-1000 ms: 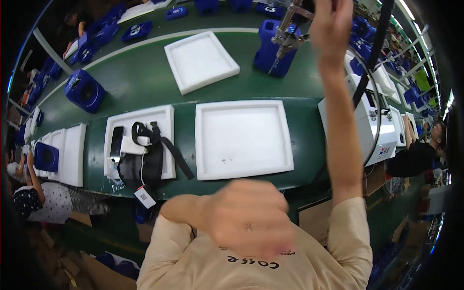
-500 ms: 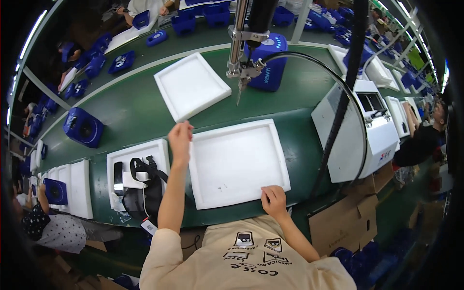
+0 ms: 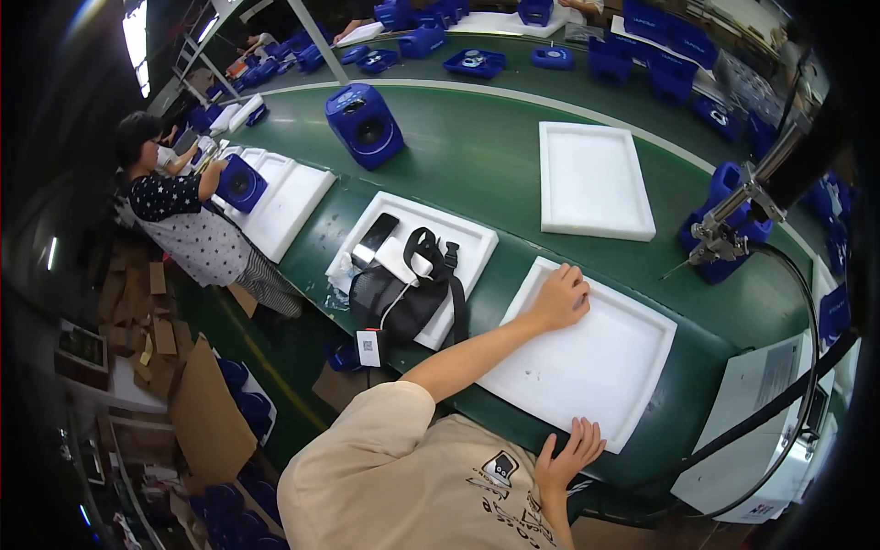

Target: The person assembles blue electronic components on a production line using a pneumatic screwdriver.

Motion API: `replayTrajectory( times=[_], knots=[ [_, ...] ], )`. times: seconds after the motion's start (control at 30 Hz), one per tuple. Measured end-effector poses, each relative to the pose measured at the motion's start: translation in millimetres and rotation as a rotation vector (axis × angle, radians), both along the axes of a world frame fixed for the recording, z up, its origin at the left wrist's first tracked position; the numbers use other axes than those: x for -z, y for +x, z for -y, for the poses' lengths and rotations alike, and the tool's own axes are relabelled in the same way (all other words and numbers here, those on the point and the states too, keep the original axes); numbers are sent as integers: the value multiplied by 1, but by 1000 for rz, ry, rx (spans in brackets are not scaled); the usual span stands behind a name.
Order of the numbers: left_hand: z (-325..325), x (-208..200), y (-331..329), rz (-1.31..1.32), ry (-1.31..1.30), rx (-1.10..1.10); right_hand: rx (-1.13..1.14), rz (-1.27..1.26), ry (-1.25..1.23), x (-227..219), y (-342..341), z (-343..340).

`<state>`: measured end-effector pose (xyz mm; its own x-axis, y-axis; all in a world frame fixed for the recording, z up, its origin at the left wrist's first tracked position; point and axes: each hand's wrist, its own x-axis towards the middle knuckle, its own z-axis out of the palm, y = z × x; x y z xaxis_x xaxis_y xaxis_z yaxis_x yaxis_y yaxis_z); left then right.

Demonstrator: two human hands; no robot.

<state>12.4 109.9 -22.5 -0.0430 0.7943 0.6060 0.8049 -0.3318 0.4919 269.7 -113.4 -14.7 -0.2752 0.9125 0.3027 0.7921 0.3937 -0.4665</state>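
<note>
A shallow white foam tray (image 3: 600, 362) with a raised rim lies before me on the green bench. My left hand (image 3: 561, 298) is over its far left corner, the fingers bent in and the thumb close to them; anything inside is hidden. At the tray's near edge, my right hand (image 3: 570, 451) has its fingers spread and its fingertips on the rim, holding nothing. Small dark specks mark the foam floor. Farther back lies a second white foam tray (image 3: 594, 179), apart from both hands.
Left of me, a foam tray (image 3: 481, 240) carries a black bag (image 3: 394, 298) and a phone (image 3: 374, 240). A blue speaker box (image 3: 364, 126) stands beyond. At right are a metal-tipped tool on an arm (image 3: 724, 229) and a white machine (image 3: 761, 403). A co-worker (image 3: 188, 197) handles another blue box.
My view has swung left, so the bench shows farther right. My left hand has come in over the tray's corner. My right hand's curled fingers have spread out on the near rim.
</note>
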Motion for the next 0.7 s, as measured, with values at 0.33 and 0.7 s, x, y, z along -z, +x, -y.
replayTrajectory(
  times=[0.33, 0.7],
  knots=[
    [2, -2, -4, -16, 5, -32, 99, 78, 202, 23, -12, 1],
    [10, -61, -108, 682, -371, 288, 109, 113, 241, 25, -17, 2]
  ],
)
